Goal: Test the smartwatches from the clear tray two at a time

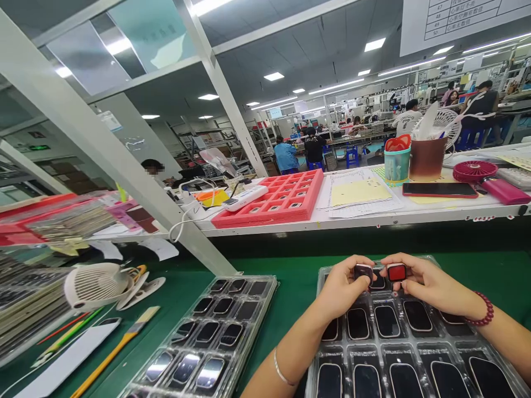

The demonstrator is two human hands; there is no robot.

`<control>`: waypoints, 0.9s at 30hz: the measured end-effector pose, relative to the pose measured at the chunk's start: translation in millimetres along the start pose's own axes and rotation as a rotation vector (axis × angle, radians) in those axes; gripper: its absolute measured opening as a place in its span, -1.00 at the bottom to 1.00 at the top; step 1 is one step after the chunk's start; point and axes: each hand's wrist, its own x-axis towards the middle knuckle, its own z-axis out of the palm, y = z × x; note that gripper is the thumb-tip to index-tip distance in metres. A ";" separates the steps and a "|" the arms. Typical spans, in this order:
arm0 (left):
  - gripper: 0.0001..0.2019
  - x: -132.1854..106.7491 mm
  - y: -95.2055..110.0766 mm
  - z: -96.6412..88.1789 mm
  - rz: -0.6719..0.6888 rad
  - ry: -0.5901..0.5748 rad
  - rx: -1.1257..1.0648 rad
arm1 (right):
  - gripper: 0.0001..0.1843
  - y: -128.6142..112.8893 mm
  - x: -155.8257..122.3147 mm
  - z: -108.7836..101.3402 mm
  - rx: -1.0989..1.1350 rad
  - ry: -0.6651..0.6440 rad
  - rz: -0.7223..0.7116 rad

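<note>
Here we go: the left hand (342, 288) is pinching a dark square watch body (363, 271), the right hand (431, 282) is gripping a red-faced watch body (396, 272), and they're working close together, just above a clear blister tray (327, 279) on the green desk (290, 282), near end.

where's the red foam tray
In the head view, the red foam tray sits on the far white bench, left of the papers, with a white corded device at its left corner.
</note>
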 end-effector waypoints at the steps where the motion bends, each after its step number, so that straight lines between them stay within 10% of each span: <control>1: -0.69 0.3 -0.5 -0.1 -0.004 0.007 -0.001 | -0.58 -0.6 -0.2 0.3 -0.007 -0.012 -0.011; 27: -0.53 1.2 -6.2 -2.2 -0.037 -0.015 0.081 | -0.61 0.8 0.5 -1.6 0.027 0.011 0.034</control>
